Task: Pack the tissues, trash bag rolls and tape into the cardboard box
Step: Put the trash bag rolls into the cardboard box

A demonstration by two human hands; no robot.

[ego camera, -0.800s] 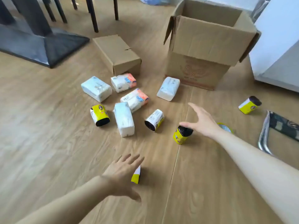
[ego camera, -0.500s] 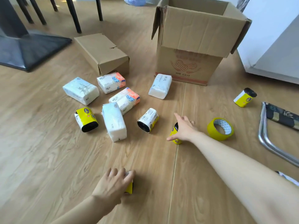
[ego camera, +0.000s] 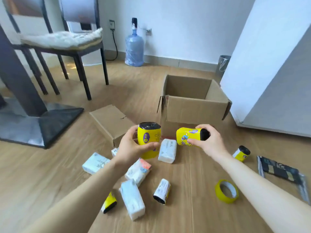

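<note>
Before the open box [ego camera: 193, 108] — two held rolls [ego camera: 149, 137]

Wood floor [ego camera: 50, 174], open box [ego camera: 193, 108], tissue pks [ego camera: 133, 199], bag rolls [ego camera: 161, 191], tape [ego camera: 226, 191]

Both rolls I'm holding, upright roll [ego camera: 149, 137] and tilted roll [ego camera: 190, 136]: yellow wrap, purple print, black ends (tape [ego camera: 226, 190] yellow too)
</note>
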